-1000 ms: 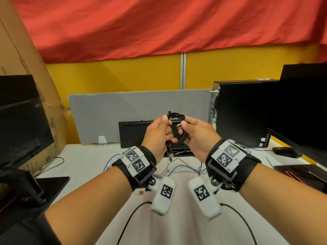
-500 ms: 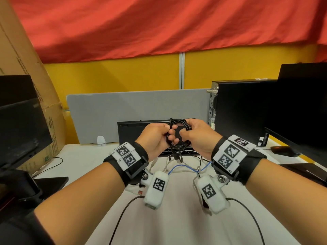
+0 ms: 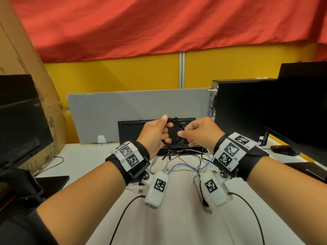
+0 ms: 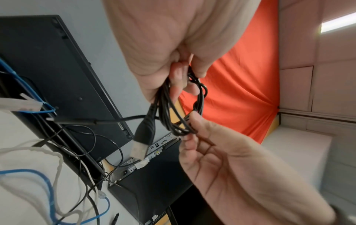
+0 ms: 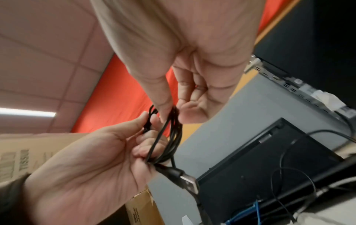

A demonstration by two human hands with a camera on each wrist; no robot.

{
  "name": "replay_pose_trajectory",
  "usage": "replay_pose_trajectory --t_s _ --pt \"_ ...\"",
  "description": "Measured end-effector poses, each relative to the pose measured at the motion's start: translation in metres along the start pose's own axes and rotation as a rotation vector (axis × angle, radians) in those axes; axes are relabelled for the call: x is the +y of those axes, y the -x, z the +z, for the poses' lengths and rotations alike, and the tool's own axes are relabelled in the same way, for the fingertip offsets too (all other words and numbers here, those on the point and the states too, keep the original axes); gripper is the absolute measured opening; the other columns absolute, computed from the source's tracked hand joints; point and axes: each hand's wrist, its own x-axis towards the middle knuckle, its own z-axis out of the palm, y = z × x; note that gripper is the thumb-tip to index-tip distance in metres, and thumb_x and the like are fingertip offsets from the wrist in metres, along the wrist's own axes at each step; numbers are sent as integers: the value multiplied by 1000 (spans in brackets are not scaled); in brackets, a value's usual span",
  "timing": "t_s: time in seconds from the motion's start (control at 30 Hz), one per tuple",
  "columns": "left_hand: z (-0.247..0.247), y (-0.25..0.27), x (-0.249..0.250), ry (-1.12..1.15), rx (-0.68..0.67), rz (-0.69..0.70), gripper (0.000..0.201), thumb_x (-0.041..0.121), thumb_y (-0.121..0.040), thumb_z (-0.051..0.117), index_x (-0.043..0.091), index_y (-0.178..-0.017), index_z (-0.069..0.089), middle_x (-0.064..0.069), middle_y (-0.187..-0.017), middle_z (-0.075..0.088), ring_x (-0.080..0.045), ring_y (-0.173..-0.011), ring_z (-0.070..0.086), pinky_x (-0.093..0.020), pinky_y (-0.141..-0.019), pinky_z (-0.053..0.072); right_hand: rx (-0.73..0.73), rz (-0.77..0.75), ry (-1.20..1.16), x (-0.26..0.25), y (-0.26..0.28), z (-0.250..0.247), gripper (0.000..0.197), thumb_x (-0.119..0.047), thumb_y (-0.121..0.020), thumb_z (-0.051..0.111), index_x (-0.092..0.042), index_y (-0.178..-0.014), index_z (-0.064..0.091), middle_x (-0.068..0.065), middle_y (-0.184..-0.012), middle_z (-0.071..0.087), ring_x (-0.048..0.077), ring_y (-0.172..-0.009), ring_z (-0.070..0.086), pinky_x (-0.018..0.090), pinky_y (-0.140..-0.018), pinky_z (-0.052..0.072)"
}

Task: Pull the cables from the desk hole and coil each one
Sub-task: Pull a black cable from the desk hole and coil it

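Observation:
A black cable coil hangs in the air above the white desk, in front of the upended keyboard. My left hand grips its left side, thumb on top, fingers curled through the loop. My right hand pinches its right side between thumb and fingers. In the left wrist view the coil runs from my left hand to my right hand, and its USB plug dangles below. The right wrist view shows the coil, the plug and my right hand.
Loose blue cable and white cables lie tangled on the desk below the hands. A black keyboard leans on the grey partition. A computer tower, monitors, a mouse and a cardboard box flank the desk.
The coil has dropped a little and spread from a narrow upright bundle into a wider loop. Both hands kept hold of it, and the hands drew slightly apart.

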Motion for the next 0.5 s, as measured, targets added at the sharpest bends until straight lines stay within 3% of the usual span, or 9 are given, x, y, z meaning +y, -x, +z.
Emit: replay_pose_trajectory --t_s 0.1,0.2,0.27,0.33,0.4,0.5 --pt "1 2 2 7 -32 -21 36 33 -103 42 2 -96 60 3 -60 23 -10 -49 22 -24 -50 31 0 -27 -52 5 1 2 16 -11 -82 75 3 -79 68 10 -68 63 19 -64 65 38 -72 61" --pt "6 3 0 -12 -15 1 36 31 -104 41 1 -100 59 2 -60 23 -11 -51 22 -26 -53 29 37 -111 118 4 4 5 8 -5 -83 69 1 -78 70 15 -73 72 23 -66 72 39 -68 61" --pt "8 3 -1 -9 8 19 34 30 -104 39 2 -100 58 2 -60 24 -11 -51 22 -27 -53 28 73 -213 315 1 5 8 18 -8 -83 62 -3 -66 64 11 -63 67 23 -62 69 36 -58 58" --pt "9 3 -3 -10 31 27 33 29 -104 38 3 -100 57 2 -60 25 -11 -51 22 -27 -53 27 84 -276 510 -3 7 11 31 -12 -85 56 -12 -54 47 4 -54 51 19 -52 55 29 -45 41" --pt "10 3 -4 -13 44 30 33 29 -105 38 3 -99 58 2 -60 25 -11 -51 22 -27 -53 27 66 -271 685 -7 7 15 33 -14 -88 51 -15 -57 40 2 -59 43 17 -52 42 26 -50 34" --pt "10 3 -5 5 39 7 34 30 -104 40 2 -98 59 1 -60 23 -12 -51 21 -27 -53 26 20 -251 859 -11 6 19 23 -15 -92 48 -11 -69 42 2 -68 39 20 -60 43 31 -62 40"
